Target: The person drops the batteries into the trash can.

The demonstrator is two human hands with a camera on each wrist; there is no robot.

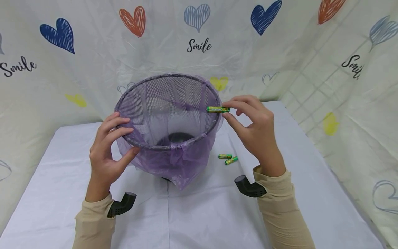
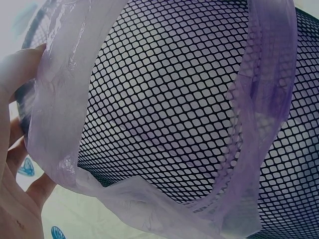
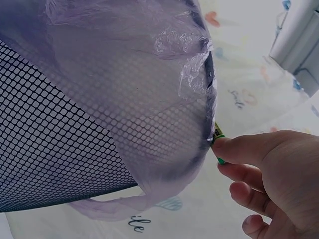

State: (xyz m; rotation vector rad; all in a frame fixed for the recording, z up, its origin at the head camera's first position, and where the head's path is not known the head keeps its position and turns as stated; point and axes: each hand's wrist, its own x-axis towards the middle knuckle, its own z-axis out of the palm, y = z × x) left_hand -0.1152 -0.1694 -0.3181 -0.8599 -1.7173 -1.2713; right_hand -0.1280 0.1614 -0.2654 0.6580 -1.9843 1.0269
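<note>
A black mesh wastebasket point(image 1: 168, 148) stands tilted on the white-covered table, lined with a thin purple bag point(image 1: 192, 155) folded over its rim. My left hand point(image 1: 107, 152) grips the rim at its left side, thumb outside and fingers reaching over the edge. At the right side of the rim, my right hand point(image 1: 255, 128) pinches a green battery point(image 1: 217, 109) between thumb and fingers, its far end reaching over the basket's opening. In the right wrist view most of that battery point(image 3: 220, 160) is hidden behind the thumb and rim. Two more green batteries point(image 1: 225, 156) lie on the table right of the basket.
A white cloth point(image 1: 199, 218) covers the table. Behind and at the sides hangs a pale curtain point(image 1: 164, 52) printed with hearts and the word Smile. Black wrist cameras point(image 1: 250, 186) stick out from both beige sleeves.
</note>
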